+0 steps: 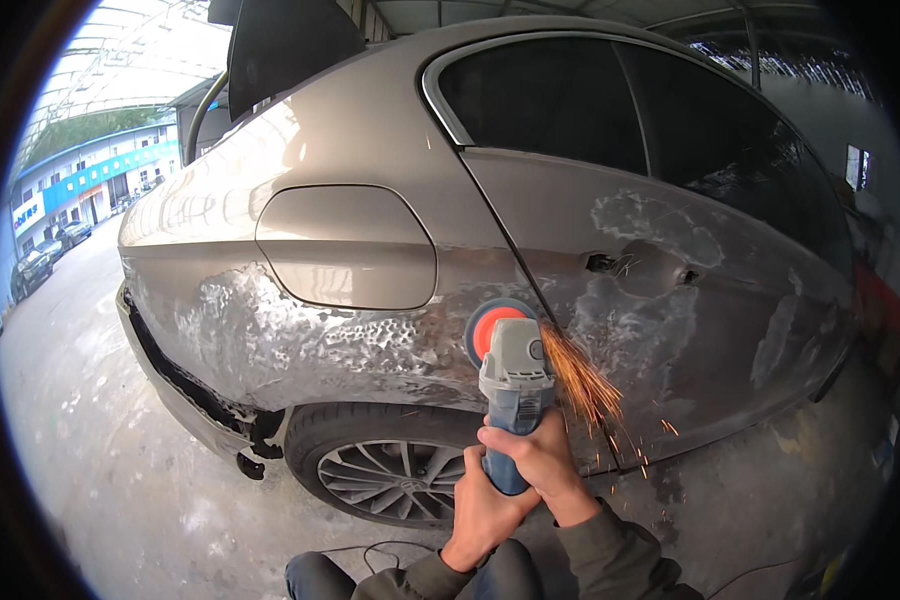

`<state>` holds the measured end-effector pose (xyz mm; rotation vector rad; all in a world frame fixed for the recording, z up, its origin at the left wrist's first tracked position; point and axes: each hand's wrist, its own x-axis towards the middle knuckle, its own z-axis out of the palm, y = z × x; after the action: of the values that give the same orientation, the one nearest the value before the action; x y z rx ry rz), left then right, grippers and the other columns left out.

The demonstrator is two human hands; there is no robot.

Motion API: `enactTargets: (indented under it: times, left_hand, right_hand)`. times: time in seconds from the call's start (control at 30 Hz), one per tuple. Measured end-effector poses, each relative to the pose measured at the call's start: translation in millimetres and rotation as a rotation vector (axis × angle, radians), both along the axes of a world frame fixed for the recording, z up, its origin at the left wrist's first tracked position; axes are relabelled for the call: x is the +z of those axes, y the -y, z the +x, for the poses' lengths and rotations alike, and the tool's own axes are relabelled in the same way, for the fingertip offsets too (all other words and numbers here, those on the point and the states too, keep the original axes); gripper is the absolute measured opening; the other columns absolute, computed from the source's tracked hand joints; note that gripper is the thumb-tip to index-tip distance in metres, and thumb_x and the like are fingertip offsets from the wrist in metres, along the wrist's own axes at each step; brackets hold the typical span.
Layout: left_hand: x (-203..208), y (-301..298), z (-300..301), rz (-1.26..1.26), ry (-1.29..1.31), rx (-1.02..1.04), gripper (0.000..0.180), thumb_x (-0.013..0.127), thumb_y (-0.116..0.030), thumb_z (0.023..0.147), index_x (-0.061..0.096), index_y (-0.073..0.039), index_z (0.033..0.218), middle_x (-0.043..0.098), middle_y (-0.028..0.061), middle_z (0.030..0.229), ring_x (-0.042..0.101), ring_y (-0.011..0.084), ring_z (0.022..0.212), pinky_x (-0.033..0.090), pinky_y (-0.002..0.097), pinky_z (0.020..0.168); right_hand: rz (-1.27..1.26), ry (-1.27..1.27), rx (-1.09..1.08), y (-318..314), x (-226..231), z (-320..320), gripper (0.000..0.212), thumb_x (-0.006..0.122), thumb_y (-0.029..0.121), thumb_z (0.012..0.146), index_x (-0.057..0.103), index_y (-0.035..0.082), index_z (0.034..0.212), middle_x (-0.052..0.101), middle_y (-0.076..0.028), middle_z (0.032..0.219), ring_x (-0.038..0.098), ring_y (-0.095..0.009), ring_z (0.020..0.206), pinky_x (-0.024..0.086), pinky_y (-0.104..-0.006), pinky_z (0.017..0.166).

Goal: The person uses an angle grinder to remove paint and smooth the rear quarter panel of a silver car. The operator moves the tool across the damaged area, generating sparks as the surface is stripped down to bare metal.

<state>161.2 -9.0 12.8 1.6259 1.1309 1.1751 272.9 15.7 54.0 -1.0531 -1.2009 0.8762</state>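
The angle grinder (513, 385) bites the rear quarter panel (300, 340) above the wheel (390, 470), with the left hand (485, 510) and right hand (542, 458) clenched around its body. Sparks (585, 385) fly toward four o'clock; tilting could gouge the door (690, 300).

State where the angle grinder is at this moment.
In the head view, the angle grinder sits lower centre, gripped by both hands, its orange disc against the car's rear quarter panel above the wheel.

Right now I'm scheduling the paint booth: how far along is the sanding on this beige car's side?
Done: bare patches on the dented rear quarter panel and rear door. In hand: both hands, left hand and right hand, grip the grey-blue angle grinder, sparks flying at the door seam. Left: painted fuel flap and upper panel.
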Motion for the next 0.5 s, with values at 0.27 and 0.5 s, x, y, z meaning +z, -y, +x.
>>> enactTargets:
  times: [0.27, 0.5]
  left_hand:
    - [-5.7, 4.3, 1.3, -0.024, 0.026, 0.024, 0.083, 0.088, -0.039, 0.067, 0.042, 0.005, 0.121, 0.068, 0.0296, 0.098, 0.069, 0.0428, 0.093, 0.054, 0.0448, 0.08]
    - [-24.4, 15.4, -1.3, -0.048, 0.026, 0.048, 0.084, 0.088, -0.039, 0.066, 0.041, 0.003, 0.122, 0.068, 0.0291, 0.098, 0.069, 0.0427, 0.094, 0.054, 0.0453, 0.08]
  right_hand:
    - [0.003, 0.074, 0.001, -6.2, -11.4, 1.4, 0.037, 0.082, 0.02, 0.072, 0.067, -0.001, 0.099, 0.068, -0.008, 0.09, 0.064, -0.015, 0.082, 0.053, -0.0331, 0.076]
    - [0.003, 0.13, -0.03, 5.0, -29.0, -5.2, 0.039, 0.082, 0.019, 0.072, 0.065, 0.0, 0.102, 0.068, -0.007, 0.093, 0.064, -0.015, 0.083, 0.052, -0.0321, 0.076]
